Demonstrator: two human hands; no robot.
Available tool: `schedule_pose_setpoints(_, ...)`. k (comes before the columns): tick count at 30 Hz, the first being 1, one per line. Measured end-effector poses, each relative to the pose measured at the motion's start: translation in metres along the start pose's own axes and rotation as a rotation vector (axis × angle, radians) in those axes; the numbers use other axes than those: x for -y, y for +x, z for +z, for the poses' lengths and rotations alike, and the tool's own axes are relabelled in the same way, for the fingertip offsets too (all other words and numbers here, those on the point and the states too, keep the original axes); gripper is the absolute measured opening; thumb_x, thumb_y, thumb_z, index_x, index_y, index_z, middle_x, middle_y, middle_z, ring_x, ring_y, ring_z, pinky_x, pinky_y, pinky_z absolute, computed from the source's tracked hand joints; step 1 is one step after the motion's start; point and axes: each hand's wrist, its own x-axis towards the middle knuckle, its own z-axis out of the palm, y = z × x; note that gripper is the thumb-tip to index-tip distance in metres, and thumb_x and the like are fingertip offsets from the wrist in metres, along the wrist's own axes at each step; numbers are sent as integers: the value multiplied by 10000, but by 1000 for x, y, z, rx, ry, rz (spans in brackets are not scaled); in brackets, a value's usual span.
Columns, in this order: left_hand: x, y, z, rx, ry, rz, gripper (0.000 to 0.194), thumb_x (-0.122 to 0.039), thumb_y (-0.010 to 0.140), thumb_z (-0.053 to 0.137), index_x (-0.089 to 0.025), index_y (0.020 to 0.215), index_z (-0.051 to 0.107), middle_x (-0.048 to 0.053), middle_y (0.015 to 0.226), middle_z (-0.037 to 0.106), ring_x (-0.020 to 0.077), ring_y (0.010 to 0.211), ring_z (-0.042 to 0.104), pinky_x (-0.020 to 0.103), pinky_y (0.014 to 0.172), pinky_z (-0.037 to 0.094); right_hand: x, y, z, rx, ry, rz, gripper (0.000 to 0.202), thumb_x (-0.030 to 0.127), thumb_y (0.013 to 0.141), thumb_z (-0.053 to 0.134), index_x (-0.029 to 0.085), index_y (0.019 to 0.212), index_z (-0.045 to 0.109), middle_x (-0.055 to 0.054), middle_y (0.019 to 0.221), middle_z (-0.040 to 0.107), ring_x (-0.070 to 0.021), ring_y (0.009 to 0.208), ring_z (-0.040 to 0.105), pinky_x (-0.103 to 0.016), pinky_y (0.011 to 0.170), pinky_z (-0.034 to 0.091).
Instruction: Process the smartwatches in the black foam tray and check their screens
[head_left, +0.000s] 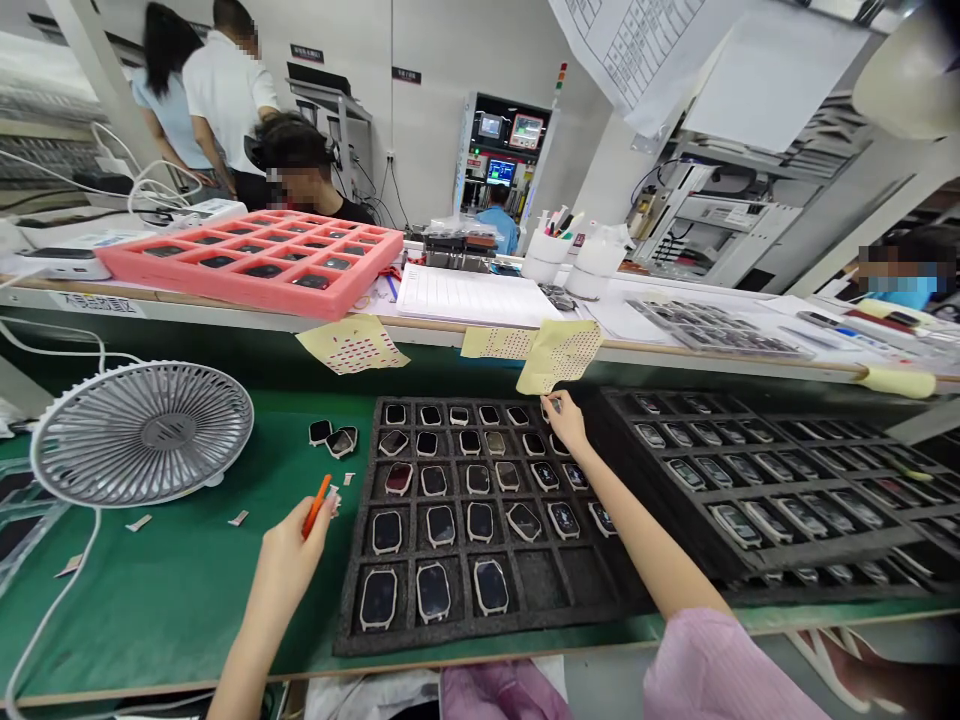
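My left hand (294,545) is closed on an orange tool (316,506), with small pale pieces at its fingertips, above the green mat. Over the back right compartments of a black foam tray (536,575), my right hand (564,420) pinches a small watch case, mostly hidden by the fingers. Square watch cases with dark screens fill most compartments, such as the watch case (433,590) in the front row. Two front compartments to the right hold nothing. A pair of loose watch cases (341,441) lies on the mat left of the tray.
A white fan (142,432) stands at the left, its cable on the green mat (187,600). More black trays (720,510) of watches lie at the right. The shelf behind carries a pink foam tray (352,290) and papers (472,296). Several people are in the background.
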Motion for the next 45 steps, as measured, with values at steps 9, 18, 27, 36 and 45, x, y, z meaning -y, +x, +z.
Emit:
schedule_pose_setpoints(9,11,2,-1,9,253,-78,288,-417,860,403,-215,691,522,19,506,517,208,475,520,227,500,318,-27,2,1,-33,-260,-7,218,200,838,517,125,1043,535,-222,1160,549,-328,1126,485,-413,885,355)
schedule_pose_setpoints(18,-3,4,11,12,-29,-10,413,-520,858,380,-191,1037,552,50,716,643,238,644,609,280,594,419,-46,-34,-7,72,-15,78,127,257,768,608,183,828,524,-75,824,608,-242,817,589,-358,770,403)
schedule_pose_setpoints(27,-78,-34,47,584,-564,235,400,-494,892,419,-157,955,624,-65,550,350,95,494,327,205,481,260,40,-102,-10,292,669,2,314,523,801,524,246,944,490,47,646,506,-129,508,476,-281,502,425)
schedule_pose_setpoints(36,-112,-48,60,624,-738,208,440,-526,880,418,-149,704,562,-86,459,304,60,393,224,207,388,184,117,-173,5,719,1297,164,217,350,839,630,233,844,448,91,572,506,-63,333,419,-176,311,371)
schedule_pose_setpoints(45,-107,-43,55,656,-761,209,426,-517,863,452,-143,696,571,-87,435,317,51,375,222,200,380,168,115,-172,11,806,1334,193,272,403,818,644,228,824,437,130,507,449,-7,241,251,-127,265,203)
